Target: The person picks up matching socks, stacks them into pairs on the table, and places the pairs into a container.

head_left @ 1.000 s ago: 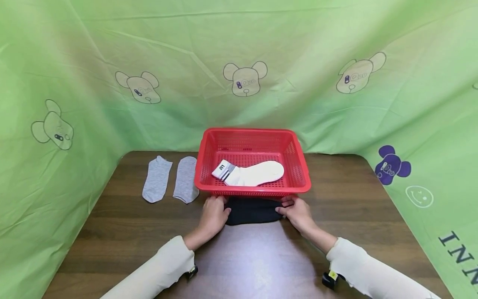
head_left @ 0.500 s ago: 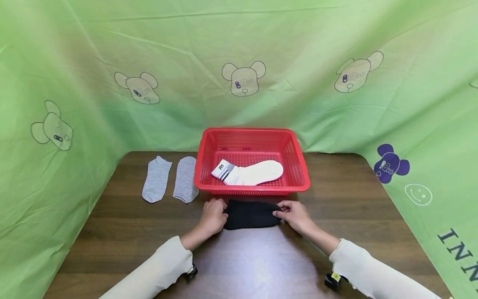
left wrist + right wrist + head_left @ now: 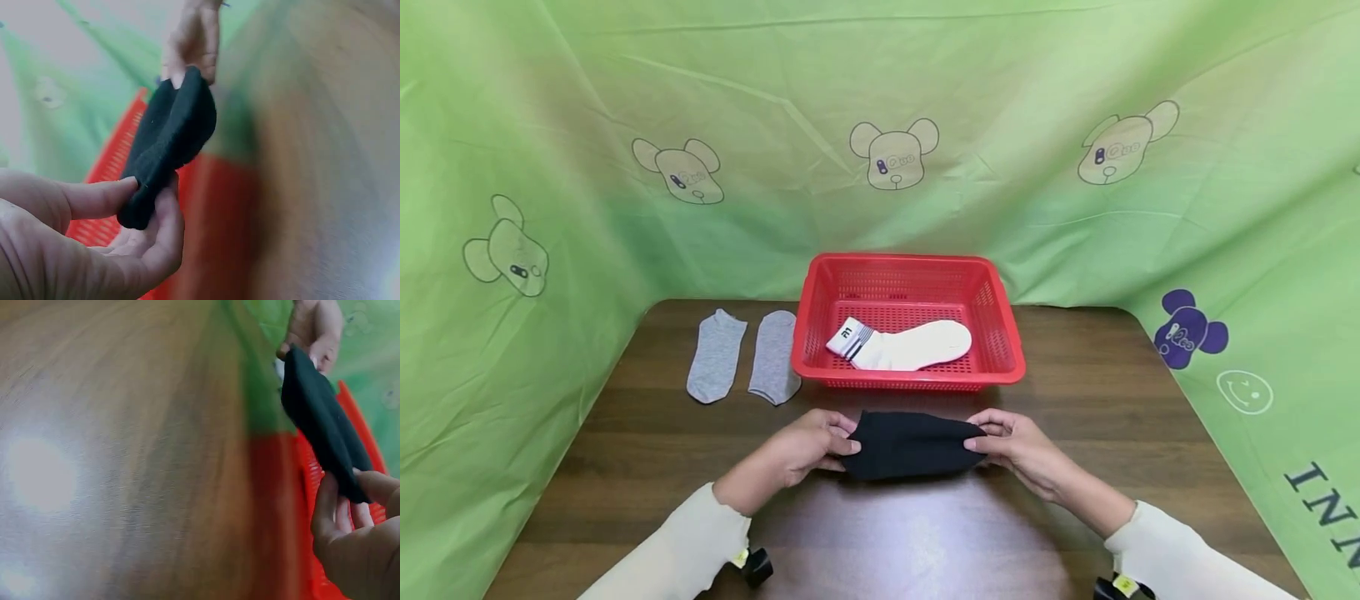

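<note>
A black sock (image 3: 913,447) is stretched sideways between the two hands, in front of the basket and lifted off the table. My left hand (image 3: 811,444) pinches its left end, thumb on top and fingers beneath; the left wrist view shows the same pinch on the sock (image 3: 165,144). At the other end my right hand (image 3: 1018,450) pinches the sock between thumb and fingers, seen close in the right wrist view. Inside the red basket (image 3: 910,377) lies a white sock (image 3: 917,346) with dark stripes at its cuff.
Two grey socks, a left one (image 3: 717,357) and a right one (image 3: 774,358), lie flat on the wooden table (image 3: 647,467) left of the basket. The right one touches or nearly touches the basket's side. A green printed cloth (image 3: 760,167) hangs behind and at both sides.
Both hands have brought the black sock nearer to the person and raised it from the table. The left hand has turned so its thumb now lies on top.
</note>
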